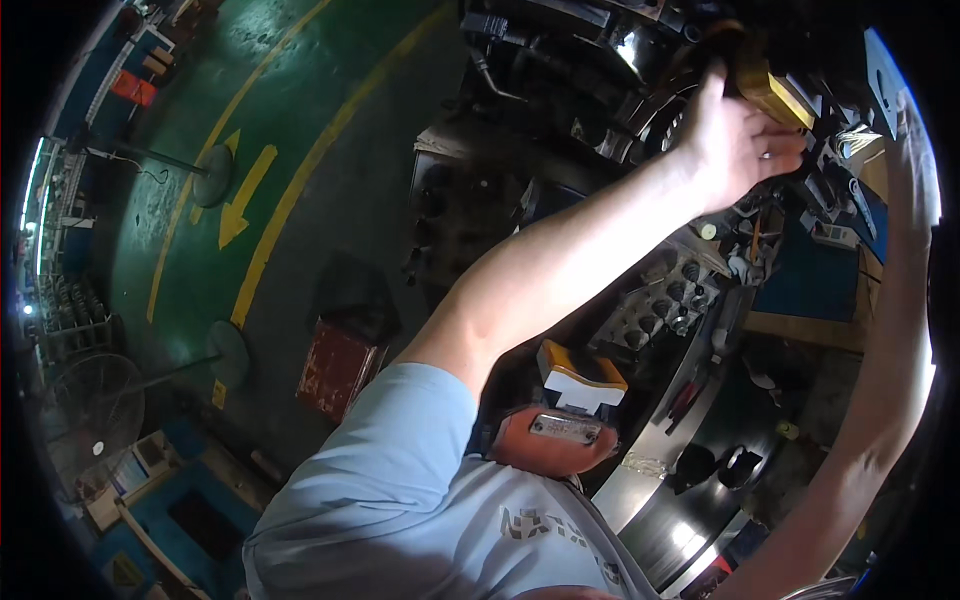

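My left hand (738, 145) reaches far to the upper right, its back showing, a ring on one finger. The thumb stands apart from the other fingers, which stretch to the right. Next to them is a yellow block-shaped part (775, 95) on dark machinery; whether the hand touches it I cannot tell. My right hand (908, 115) is at the far right rim, beside a flat light-blue panel (881, 80). Its fingers are too smeared and cut off to read. Dark metal machine parts (630, 130) lie around and below the left hand.
Below my left forearm stands an orange-red housing (555, 440) with a metal plate. A metal block with round holes (660, 305) lies nearby. On the green floor (270, 60) with yellow lines are a rusty red box (340, 368) and a standing fan (95, 420). A blue-topped surface (810, 285) is at right.
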The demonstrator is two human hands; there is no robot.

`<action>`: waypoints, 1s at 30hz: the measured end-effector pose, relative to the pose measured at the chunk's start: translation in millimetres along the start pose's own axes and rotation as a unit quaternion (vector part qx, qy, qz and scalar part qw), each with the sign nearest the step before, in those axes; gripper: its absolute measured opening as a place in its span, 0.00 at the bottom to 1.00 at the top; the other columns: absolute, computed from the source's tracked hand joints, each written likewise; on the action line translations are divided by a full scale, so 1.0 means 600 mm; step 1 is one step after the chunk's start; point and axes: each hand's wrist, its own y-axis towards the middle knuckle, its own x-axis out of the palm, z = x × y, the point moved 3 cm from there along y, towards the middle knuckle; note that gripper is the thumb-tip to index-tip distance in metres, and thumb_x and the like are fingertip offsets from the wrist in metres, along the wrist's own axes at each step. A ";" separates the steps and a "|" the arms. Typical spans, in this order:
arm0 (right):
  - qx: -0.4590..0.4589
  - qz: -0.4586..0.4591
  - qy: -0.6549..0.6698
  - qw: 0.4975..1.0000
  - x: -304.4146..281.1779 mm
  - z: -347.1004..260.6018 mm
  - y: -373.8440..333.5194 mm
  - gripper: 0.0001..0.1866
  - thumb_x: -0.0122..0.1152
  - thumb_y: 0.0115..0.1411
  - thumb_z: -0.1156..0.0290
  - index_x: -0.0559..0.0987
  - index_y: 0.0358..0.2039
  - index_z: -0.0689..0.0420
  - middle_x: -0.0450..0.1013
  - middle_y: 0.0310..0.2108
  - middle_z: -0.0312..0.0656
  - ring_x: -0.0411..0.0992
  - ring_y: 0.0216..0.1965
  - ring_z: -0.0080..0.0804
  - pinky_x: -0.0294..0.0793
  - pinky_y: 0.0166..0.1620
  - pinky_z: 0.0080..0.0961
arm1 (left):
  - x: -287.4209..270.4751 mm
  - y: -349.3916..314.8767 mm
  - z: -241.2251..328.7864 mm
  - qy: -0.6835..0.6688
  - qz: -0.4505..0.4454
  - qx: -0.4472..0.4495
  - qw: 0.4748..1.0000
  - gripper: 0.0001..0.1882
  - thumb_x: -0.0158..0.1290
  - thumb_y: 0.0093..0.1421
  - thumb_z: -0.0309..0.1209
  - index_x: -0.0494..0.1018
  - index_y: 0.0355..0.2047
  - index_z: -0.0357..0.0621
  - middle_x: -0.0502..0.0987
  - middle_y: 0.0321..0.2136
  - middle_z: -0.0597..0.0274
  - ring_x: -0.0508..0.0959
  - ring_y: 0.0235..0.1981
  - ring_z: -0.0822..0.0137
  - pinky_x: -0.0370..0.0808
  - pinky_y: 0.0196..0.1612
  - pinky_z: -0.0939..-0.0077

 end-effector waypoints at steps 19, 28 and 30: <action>-0.015 -0.008 -0.040 0.999 0.017 -0.050 -0.049 0.17 0.49 0.67 0.60 0.75 0.28 0.61 0.71 0.23 0.34 0.69 0.27 0.24 0.72 0.36 0.24 | -0.013 -0.550 0.026 0.397 0.044 -0.086 0.913 0.16 0.47 0.67 0.30 0.66 0.52 0.34 0.73 0.45 0.57 0.72 0.48 0.70 0.67 0.54 0.74; -0.145 0.215 0.090 0.962 0.035 -0.158 -0.277 0.17 0.49 0.67 0.61 0.75 0.28 0.61 0.71 0.23 0.34 0.69 0.27 0.24 0.73 0.36 0.24 | 0.070 -0.581 -0.086 0.488 0.004 -0.006 0.873 0.23 0.52 0.64 0.45 0.72 0.40 0.31 0.76 0.35 0.46 0.77 0.37 0.54 0.75 0.41 0.61; -0.111 0.245 0.120 0.956 -0.010 -0.141 -0.436 0.17 0.48 0.67 0.61 0.75 0.28 0.61 0.71 0.23 0.35 0.69 0.27 0.24 0.73 0.36 0.24 | 0.077 -0.567 -0.140 0.468 -0.058 -0.043 0.881 0.20 0.52 0.65 0.42 0.72 0.38 0.31 0.76 0.32 0.46 0.77 0.35 0.54 0.75 0.39 0.63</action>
